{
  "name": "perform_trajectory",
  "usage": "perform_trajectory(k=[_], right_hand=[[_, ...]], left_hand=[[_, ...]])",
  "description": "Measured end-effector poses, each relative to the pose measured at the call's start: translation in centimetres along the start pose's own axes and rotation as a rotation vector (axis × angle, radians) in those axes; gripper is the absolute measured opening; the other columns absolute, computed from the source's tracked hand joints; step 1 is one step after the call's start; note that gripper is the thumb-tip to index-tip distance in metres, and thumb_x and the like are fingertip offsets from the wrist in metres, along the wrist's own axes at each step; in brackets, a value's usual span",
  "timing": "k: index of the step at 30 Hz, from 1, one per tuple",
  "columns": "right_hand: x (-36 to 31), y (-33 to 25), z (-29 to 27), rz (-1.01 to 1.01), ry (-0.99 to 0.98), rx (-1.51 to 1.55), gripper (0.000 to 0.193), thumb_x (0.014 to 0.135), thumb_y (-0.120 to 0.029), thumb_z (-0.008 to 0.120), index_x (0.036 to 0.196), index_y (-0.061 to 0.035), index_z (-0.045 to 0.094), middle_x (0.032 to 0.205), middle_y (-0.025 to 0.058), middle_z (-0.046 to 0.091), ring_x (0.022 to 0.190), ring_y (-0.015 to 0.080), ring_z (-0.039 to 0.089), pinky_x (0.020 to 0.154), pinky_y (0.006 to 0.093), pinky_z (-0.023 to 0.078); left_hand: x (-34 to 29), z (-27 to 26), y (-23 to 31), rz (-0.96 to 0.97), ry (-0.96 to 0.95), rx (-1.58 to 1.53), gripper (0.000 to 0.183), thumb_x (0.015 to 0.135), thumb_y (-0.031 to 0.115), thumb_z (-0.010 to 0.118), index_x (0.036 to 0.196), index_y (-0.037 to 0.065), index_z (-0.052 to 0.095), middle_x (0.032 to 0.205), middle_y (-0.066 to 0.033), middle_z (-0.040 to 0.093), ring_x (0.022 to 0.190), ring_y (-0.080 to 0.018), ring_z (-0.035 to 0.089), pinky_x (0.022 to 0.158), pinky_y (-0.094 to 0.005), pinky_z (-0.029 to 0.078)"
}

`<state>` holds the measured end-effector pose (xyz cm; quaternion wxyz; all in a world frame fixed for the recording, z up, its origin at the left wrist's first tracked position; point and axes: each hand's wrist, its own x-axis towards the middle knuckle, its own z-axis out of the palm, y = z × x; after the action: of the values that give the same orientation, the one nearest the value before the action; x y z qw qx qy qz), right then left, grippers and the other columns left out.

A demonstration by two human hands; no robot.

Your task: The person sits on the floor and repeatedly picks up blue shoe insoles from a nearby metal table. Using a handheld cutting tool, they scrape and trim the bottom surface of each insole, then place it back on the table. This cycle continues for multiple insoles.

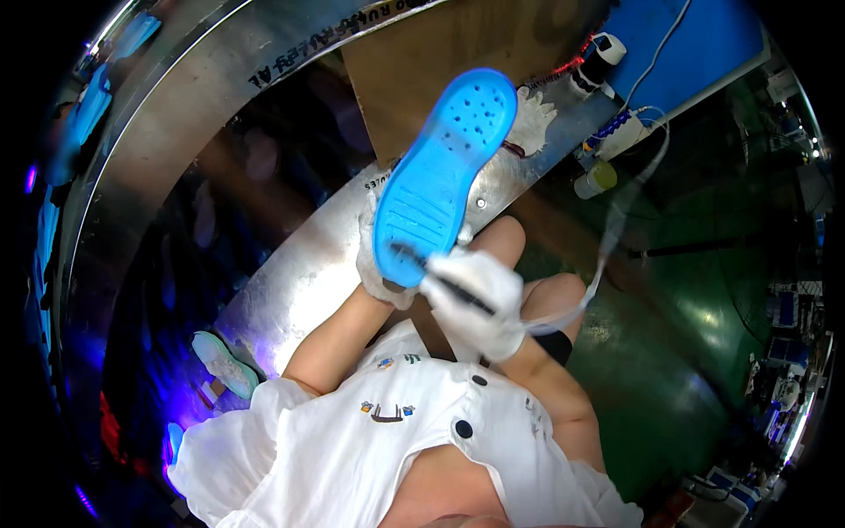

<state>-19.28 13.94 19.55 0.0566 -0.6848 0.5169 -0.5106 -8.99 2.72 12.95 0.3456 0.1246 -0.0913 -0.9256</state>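
Note:
A bright blue shoe sole is held up at a slant in the middle of the view, its inner side with ridges and small holes facing me. My left hand, in a white glove, grips it from behind around the heel end; most of the fingers are hidden. In my white-gloved right hand, blurred by motion, is a slim black brush. Its dark tip is over the heel end of the sole; I cannot tell if it touches. A clear hose trails from the right hand.
Behind the sole are a metal ledge, a brown board and a white glove. A yellow-lidded jar and a black-and-white device stand right. A pale green sole lies left; blue soles line the far left.

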Motion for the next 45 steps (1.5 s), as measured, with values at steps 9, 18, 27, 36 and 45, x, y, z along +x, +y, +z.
perform_trajectory(k=[9, 18, 27, 36, 45], right_hand=[[0.1, -1.2, 1.8, 0.029, 0.03, 0.052, 0.023, 0.073, -0.007, 0.078, 0.094, -0.0061, 0.068, 0.087, 0.0068, 0.068, 0.07, 0.0249, 0.064, 0.062, 0.0324, 0.052], [-0.6, -0.7, -1.2, -0.04, -0.267, -0.157, 0.023, 0.076, -0.009, 0.077, 0.099, -0.0072, 0.07, 0.095, 0.009, 0.071, 0.077, 0.0276, 0.067, 0.068, 0.0345, 0.055], [0.9, -1.3, -2.7, -0.044, -0.483, -0.025, 0.023, 0.075, -0.01, 0.075, 0.097, -0.0094, 0.07, 0.102, 0.0059, 0.071, 0.074, 0.0241, 0.066, 0.066, 0.0316, 0.054], [1.9, -1.9, -4.3, -0.037, -0.48, -0.064, 0.028, 0.073, -0.006, 0.077, 0.099, -0.01, 0.07, 0.101, 0.0087, 0.071, 0.072, 0.0245, 0.067, 0.064, 0.0326, 0.054], [2.3, -1.6, -5.6, -0.129, -0.385, -0.224, 0.028, 0.069, -0.006, 0.08, 0.095, -0.0075, 0.071, 0.101, 0.0089, 0.073, 0.061, 0.0208, 0.062, 0.054, 0.0288, 0.05]], left_hand=[[0.8, -0.2, 0.2, -0.197, -0.573, 0.005, 0.066, 0.095, 0.053, 0.05, 0.135, 0.001, 0.047, 0.118, -0.0208, 0.06, 0.1, -0.0308, 0.062, 0.088, -0.0424, 0.054], [-0.8, 0.8, 2.8, -0.318, -0.208, -0.083, 0.076, 0.095, 0.061, 0.032, 0.136, -0.002, 0.047, 0.113, -0.0291, 0.061, 0.086, -0.0394, 0.064, 0.062, -0.0455, 0.054], [0.8, -1.0, 5.0, -0.425, -0.194, 0.418, 0.066, 0.095, 0.047, 0.053, 0.138, -0.003, 0.048, 0.131, -0.0248, 0.057, 0.107, -0.0345, 0.066, 0.085, -0.0448, 0.057], [2.7, -0.9, 5.7, -0.424, -0.108, 0.405, 0.047, 0.096, 0.022, 0.058, 0.134, -0.004, 0.053, 0.13, -0.016, 0.06, 0.116, -0.025, 0.061, 0.1, -0.036, 0.051], [1.8, 2.3, 7.9, -0.391, -0.138, 0.708, 0.041, 0.095, 0.041, 0.059, 0.111, 0.004, 0.066, 0.103, -0.0111, 0.068, 0.092, -0.0173, 0.067, 0.081, -0.0295, 0.056]])
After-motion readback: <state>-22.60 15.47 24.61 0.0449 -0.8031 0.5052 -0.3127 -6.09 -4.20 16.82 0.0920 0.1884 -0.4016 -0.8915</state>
